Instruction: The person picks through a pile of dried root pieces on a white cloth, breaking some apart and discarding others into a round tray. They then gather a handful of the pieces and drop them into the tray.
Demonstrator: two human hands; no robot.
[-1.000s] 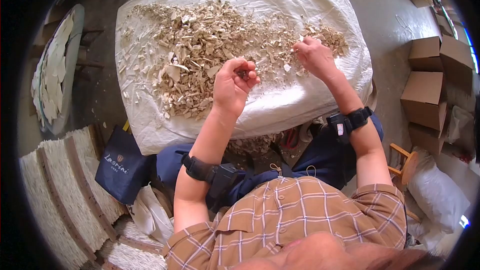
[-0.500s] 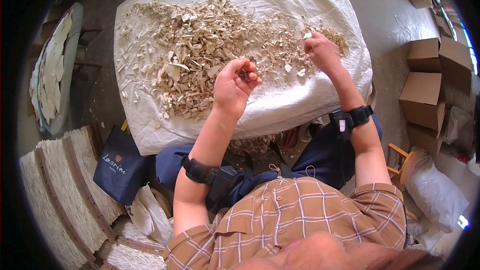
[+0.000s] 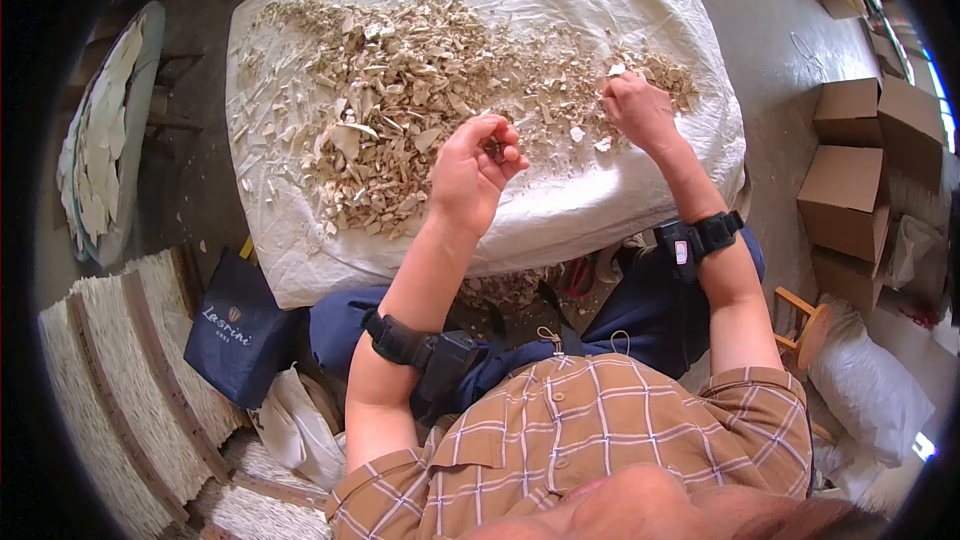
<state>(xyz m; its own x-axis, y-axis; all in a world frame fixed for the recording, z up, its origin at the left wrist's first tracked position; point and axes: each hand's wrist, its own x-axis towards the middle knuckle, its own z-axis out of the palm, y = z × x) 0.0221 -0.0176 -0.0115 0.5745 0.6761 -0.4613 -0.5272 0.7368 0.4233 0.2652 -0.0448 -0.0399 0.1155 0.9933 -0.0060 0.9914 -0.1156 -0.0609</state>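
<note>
A broad heap of pale, dry flakes and chips (image 3: 390, 90) lies on a cloth-covered table (image 3: 560, 215). My left hand (image 3: 472, 170) hovers over the near right side of this heap, palm turned up and inward, fingers curled; what sits in the curl is dark and I cannot make it out. Further right, my right hand (image 3: 640, 112) is closed, fingertips pinched down at a smaller pile of fine chips (image 3: 665, 75). One white chip (image 3: 617, 70) shows right beside its knuckles. Two larger white pieces (image 3: 602, 144) rest on the cloth below that hand.
To the left stands an oval tray with big pale sheets (image 3: 105, 130). A navy bag (image 3: 240, 330) leans by the table's near left corner, beside stacked rough white slabs (image 3: 120, 390). Cardboard boxes (image 3: 845, 175), a wooden stool (image 3: 812, 330) and a white sack (image 3: 870, 370) are at right.
My right hand has shifted slightly left at the small pile. My left hand has moved a touch to the right, its fingers still curled.
</note>
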